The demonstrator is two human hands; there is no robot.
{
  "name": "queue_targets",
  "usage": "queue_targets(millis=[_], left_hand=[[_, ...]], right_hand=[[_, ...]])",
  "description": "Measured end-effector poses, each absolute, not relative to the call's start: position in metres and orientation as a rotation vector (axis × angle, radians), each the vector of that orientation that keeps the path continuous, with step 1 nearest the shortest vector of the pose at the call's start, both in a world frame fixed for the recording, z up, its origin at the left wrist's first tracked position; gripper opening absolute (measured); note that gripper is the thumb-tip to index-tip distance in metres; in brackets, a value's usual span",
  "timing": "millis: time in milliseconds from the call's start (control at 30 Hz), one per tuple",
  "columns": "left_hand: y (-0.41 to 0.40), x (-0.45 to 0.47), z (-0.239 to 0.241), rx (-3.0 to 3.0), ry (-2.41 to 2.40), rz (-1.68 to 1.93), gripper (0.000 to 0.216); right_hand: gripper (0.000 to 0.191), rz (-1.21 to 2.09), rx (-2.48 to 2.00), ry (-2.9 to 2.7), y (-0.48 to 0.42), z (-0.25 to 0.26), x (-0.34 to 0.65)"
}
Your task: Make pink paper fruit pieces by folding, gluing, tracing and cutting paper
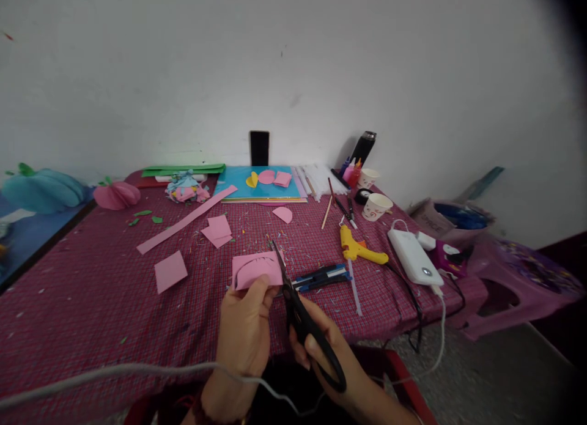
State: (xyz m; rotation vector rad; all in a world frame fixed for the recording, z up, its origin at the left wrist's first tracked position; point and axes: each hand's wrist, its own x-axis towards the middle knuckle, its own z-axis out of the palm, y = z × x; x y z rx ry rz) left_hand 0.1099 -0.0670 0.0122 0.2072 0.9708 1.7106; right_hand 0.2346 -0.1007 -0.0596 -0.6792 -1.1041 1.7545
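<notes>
My left hand (pixel 247 318) pinches a pink piece of paper (pixel 247 274) by its lower edge. A dark curved line is drawn across the paper. In my right hand (pixel 328 342) is a pair of black scissors (pixel 305 318), its blades pointing up and away from me at the paper's right edge. Whether the blades have paper between them I cannot tell. Just right of the scissors, a blue utility knife (pixel 323 277) lies on the checked tablecloth. Left of my hands are a pink square (pixel 170 271), overlapping pink pieces (pixel 219 228) and a long pink strip (pixel 188 219).
A yellow glue gun (pixel 360 249) and a white power bank (pixel 415 257) lie to the right, near paper cups (pixel 376 206). Coloured sheets (pixel 224 183) lie at the back. A white cable (pixel 137 369) crosses in front of me. Paper pumpkins (pixel 117 195) stand at left.
</notes>
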Motion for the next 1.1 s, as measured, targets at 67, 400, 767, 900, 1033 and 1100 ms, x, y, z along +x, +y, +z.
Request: queue_targets(millis=[67, 400, 767, 900, 1033, 1100], left_hand=[[-0.067, 0.110, 0.013, 0.205, 0.971, 1.710, 0.014], [-0.067, 0.106, 0.012, 0.191, 1.002, 1.715, 0.016], [-0.067, 0.101, 0.016, 0.236, 0.999, 1.680, 0.015], [-0.065, 0.099, 0.016, 0.267, 1.020, 1.685, 0.016], [-0.064, 0.096, 0.015, 0.365, 1.026, 1.653, 0.011], [-0.063, 0.094, 0.015, 0.406, 1.037, 1.637, 0.009]], right_hand=[[0.073, 1.748, -0.681, -1.118, -0.100, -0.059, 0.235], [0.065, 1.734, -0.656, -1.121, -0.102, -0.061, 0.238], [0.064, 1.735, -0.689, -1.138, -0.103, -0.053, 0.241], [0.062, 1.743, -0.743, -1.157, -0.102, -0.052, 0.243], [0.063, 1.750, -0.741, -1.168, -0.101, -0.050, 0.246], [0.063, 1.757, -0.722, -1.173, -0.100, -0.049, 0.248]])
